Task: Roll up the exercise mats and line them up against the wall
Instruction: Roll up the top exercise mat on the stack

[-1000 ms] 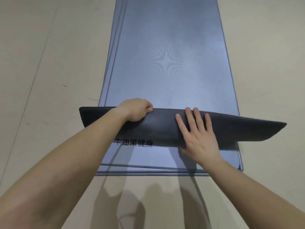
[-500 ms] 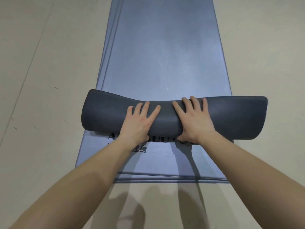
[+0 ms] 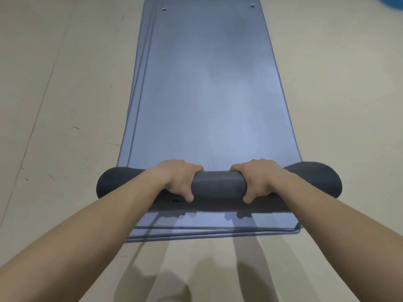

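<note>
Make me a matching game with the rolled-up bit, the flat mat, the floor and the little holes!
Things:
1. rolled end
2. flat mat
3. floor
4. small holes

Matches:
a. beige
b. at the far end of the mat
c. dark grey, gripped by the left hand and the right hand
d. blue, lying spread out

Pairs: 1-c, 2-d, 3-a, 4-b
</note>
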`<move>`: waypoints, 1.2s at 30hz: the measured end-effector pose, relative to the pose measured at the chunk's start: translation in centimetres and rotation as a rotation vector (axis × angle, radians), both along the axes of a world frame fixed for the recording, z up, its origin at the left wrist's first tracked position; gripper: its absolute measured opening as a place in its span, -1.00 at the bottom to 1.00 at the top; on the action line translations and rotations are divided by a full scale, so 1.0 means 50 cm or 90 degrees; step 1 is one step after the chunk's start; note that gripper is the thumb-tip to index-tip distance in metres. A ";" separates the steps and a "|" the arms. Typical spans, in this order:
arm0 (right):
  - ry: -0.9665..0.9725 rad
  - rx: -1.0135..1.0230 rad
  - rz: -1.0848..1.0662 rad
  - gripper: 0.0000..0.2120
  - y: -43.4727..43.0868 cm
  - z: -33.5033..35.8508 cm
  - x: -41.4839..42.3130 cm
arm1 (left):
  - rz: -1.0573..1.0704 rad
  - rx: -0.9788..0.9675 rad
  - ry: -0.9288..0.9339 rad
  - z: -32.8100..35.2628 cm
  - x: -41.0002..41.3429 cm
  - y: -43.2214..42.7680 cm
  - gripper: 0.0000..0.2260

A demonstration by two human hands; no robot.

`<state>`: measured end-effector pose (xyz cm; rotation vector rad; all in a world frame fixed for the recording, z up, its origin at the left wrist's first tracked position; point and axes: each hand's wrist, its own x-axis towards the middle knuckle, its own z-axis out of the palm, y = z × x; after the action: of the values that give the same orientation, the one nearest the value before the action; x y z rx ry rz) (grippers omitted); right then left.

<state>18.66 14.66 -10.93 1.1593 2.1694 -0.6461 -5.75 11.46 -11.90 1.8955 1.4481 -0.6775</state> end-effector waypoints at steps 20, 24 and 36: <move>0.048 -0.052 -0.050 0.04 0.120 -0.020 -0.033 | -0.009 0.257 0.023 -0.025 0.003 -0.030 0.15; 0.059 -0.043 -0.060 0.12 0.159 -0.030 -0.040 | -0.023 0.290 0.098 -0.080 0.009 -0.012 0.28; 0.045 0.132 -0.001 0.10 0.109 -0.092 0.010 | 0.080 -0.049 -0.081 -0.066 -0.014 0.174 -0.05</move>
<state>19.18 20.11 -15.52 1.2608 2.3390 -0.4768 -6.46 20.17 -15.18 1.7407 1.4270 -0.5351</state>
